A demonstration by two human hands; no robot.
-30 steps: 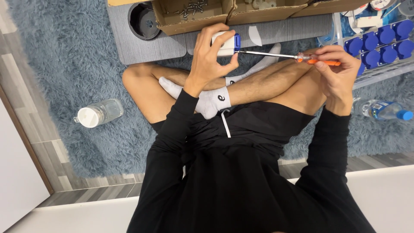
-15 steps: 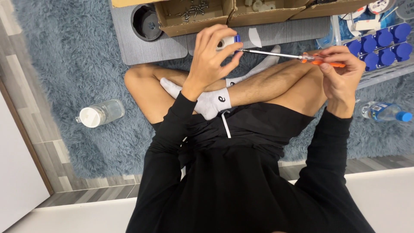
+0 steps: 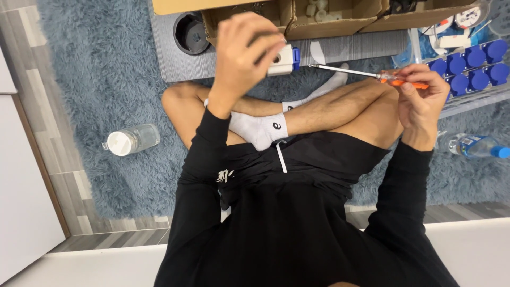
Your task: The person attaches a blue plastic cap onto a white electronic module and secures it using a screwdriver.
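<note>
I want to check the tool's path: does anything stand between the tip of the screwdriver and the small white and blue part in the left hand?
Nothing visible does. The screwdriver in the right hand points at the white and blue part held by the left hand; only open air lies between.

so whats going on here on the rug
A person sits cross-legged on a blue shaggy rug. The left hand grips a small white and blue device, and the right hand holds an orange-handled screwdriver whose tip points at the device. Open cardboard boxes lie ahead, blue-capped jars to the right, and a clear water bottle lies on the rug to the left.
</note>
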